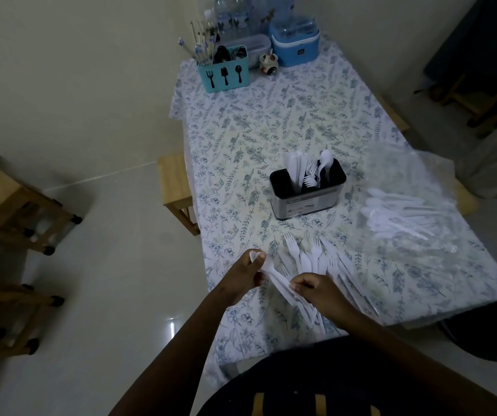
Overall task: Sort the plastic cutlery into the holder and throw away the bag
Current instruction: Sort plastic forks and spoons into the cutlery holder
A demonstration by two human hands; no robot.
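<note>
My left hand (248,276) grips a small bunch of white plastic forks (274,276) by their heads, near the table's front left edge. My right hand (316,291) pinches the handles of that same bunch. More loose white forks (316,259) lie fanned on the cloth just beyond my hands. The black and silver cutlery holder (308,202) stands in the middle of the table with white knives, forks and a spoon upright in it. To the right lies the clear plastic bag (421,187) with a heap of white spoons (391,214) on it.
A floral tablecloth (271,121) covers the table. At the far end stand a blue utensil caddy (223,72), a blue lidded box (293,45) and several water bottles. Wooden stools (176,187) stand left of the table; a dark chair seat (487,331) is at the right front corner.
</note>
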